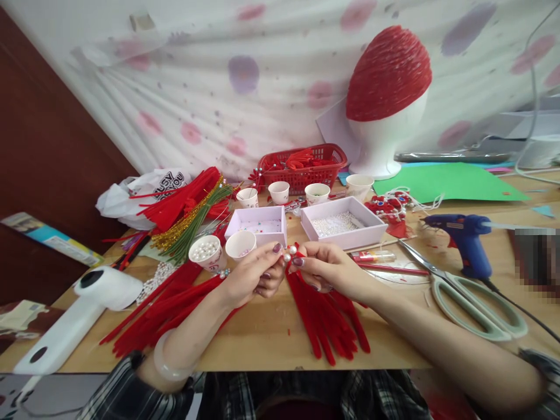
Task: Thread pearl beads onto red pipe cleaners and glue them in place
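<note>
Both hands meet above the middle of the table. Between their fingertips is a small pearl-beaded piece with round white pearls and a bit of red. My left hand pinches it from the left, its other fingers curled. From the right, my right hand pinches it with thumb and forefinger. Just beneath lies a bundle of red chenille stems, spread toward the table's front edge. Under my left forearm is another bundle of red stems. What joins the pearls is too small to make out.
Paper cups of pearls and two lilac bead trays stand beyond the hands. Scissors and a blue glue gun lie right. Left is a white handheld device. Behind are a red basket and a foam head.
</note>
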Available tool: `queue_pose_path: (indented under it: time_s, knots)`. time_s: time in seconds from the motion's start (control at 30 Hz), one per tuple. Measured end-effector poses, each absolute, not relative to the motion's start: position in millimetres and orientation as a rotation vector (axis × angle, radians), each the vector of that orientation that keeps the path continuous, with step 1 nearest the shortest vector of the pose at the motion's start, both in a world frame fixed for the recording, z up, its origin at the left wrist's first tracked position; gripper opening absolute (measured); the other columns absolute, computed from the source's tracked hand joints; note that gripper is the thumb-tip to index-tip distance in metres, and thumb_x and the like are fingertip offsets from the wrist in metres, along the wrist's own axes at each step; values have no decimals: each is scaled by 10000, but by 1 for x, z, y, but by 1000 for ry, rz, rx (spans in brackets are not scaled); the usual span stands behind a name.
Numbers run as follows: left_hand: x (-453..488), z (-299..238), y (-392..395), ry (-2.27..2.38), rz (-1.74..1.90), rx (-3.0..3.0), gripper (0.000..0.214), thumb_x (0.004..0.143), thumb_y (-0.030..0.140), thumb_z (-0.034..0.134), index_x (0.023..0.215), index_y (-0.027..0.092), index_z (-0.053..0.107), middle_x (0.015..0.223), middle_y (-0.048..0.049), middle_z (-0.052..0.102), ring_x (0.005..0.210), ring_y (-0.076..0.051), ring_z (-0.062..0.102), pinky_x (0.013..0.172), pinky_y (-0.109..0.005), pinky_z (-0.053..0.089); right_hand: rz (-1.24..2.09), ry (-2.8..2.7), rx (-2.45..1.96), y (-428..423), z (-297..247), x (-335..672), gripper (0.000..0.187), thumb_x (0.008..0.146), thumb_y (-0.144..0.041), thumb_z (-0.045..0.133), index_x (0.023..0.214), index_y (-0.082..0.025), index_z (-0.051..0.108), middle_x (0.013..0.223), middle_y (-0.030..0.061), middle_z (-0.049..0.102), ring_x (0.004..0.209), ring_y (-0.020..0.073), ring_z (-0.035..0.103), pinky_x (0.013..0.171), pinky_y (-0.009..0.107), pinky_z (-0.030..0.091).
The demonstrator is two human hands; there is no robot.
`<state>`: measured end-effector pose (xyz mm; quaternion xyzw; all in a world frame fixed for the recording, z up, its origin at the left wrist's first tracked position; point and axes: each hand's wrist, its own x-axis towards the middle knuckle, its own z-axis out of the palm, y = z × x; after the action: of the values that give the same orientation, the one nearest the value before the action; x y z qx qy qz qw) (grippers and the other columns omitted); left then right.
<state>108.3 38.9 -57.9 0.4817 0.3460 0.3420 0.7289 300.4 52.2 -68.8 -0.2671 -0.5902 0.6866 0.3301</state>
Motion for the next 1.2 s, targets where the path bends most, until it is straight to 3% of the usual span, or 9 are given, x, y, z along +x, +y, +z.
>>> queue_pose_path:
  time_s: [0.57, 0.83, 1.2]
  knots:
    - [110, -65, 40, 839, 858, 1222, 479, 802, 635, 649, 767, 205, 441, 544, 127, 286, 416, -21, 151, 376, -110, 165, 1668, -1597, -753, 51, -68, 297, 411, 827, -556, 640, 704, -200, 478, 442, -102, 441, 357, 44, 309, 361, 195, 206]
    - [110, -69, 40, 871, 849, 1167, 488, 799, 632, 657, 744, 208, 422, 512, 142, 213, 415, -23, 102, 373, -106, 135, 1655, -1621, -798, 50, -67, 296, 420, 801, -580, 641, 734, -185, 517, 457, -95, 461, 367, 46, 333, 369, 194, 227]
    - [111, -67, 39, 856, 797, 1042, 444, 831, 598, 640, 759, 212, 432, 506, 137, 226, 414, -34, 83, 343, -103, 147, 1619, -1629, -809, 53, -70, 296, 378, 818, -537, 626, 730, -185, 523, 453, -91, 467, 362, 49, 344, 371, 192, 242]
